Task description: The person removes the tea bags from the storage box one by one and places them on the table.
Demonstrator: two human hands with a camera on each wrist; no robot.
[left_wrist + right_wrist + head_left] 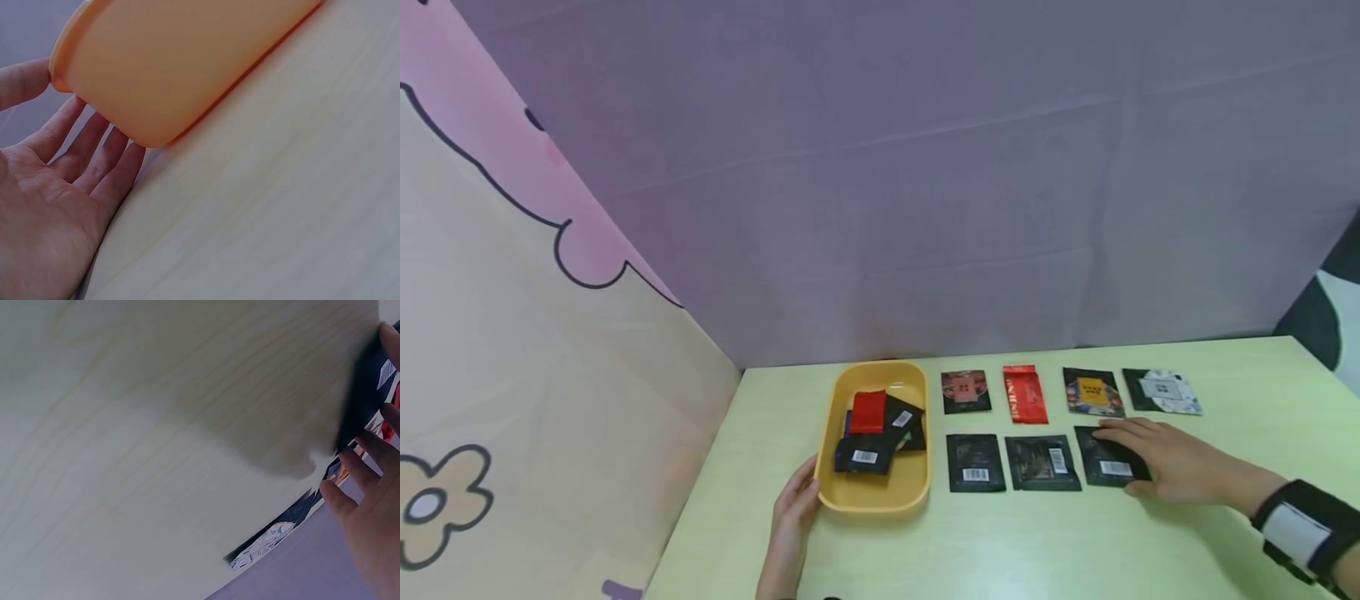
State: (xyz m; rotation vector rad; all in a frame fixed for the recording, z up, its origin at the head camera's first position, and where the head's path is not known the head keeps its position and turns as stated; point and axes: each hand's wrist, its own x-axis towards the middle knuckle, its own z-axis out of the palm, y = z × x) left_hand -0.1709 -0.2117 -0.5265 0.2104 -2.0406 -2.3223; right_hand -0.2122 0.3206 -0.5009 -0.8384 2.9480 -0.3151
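L hand [796, 500] at near L corner of yellow tray [910, 492]: fingers extended against outer wall, not curled round it. R hand [1165, 458]: fingers outstretched, touching black pkt [1108, 472], no closed grasp seen. Said pkt lies at R end of near row, beside middle pkt [1042, 463] and end pkt [975, 463]; all 3 show barcodes. Tray contents: small red pkt [868, 413] overlapping dark pkts [862, 457]. Far row, 4 pcs., L to R: red-label pkt [966, 392], tall red pkt [1025, 395], yellow-label pkt [1093, 392], black-and-white pkt [1162, 392]. Recommended for this step, which looks like positioning: press lightly, slide flat, match gap & near edge to neighbours, then lift fingers vert. so pkt doesn't drag. L wrist view shows thumb at tray rim, unclear in head view; only head view shows tray contents. R wrist view shows fingertips along pkt edge; head view has both rows complete.
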